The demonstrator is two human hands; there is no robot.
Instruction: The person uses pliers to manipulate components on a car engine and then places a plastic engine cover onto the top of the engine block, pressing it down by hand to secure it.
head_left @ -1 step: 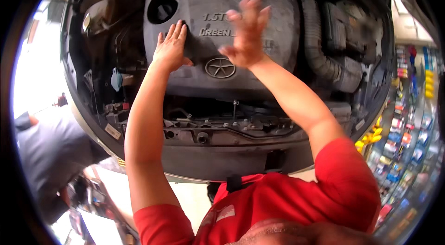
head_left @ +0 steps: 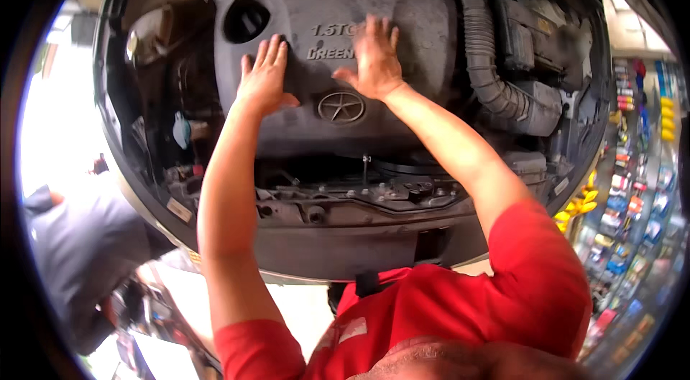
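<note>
A broad grey plastic engine cover [head_left: 287,128] fills the middle of the car's engine bay, with raised lettering and a round star emblem [head_left: 341,108] on it. My left hand [head_left: 263,80] lies on the cover's left part, fingers stretched and palm down, just below the round opening with the black oil filler cap [head_left: 248,19]. On the right half, above the emblem, my right hand [head_left: 375,64] is spread over the cover, its fingertips slightly blurred. Neither hand holds anything.
A ribbed air intake hose [head_left: 483,53] curves down the right side of the bay. The front crossmember [head_left: 345,207] runs below the cover. At the left stands another person in grey clothing [head_left: 90,243]. Shelves of colourful goods [head_left: 625,215] line the right.
My right hand, raised and blurred before, has come down toward the cover. The left hand stays in nearly the same place. The view has shifted slightly.
</note>
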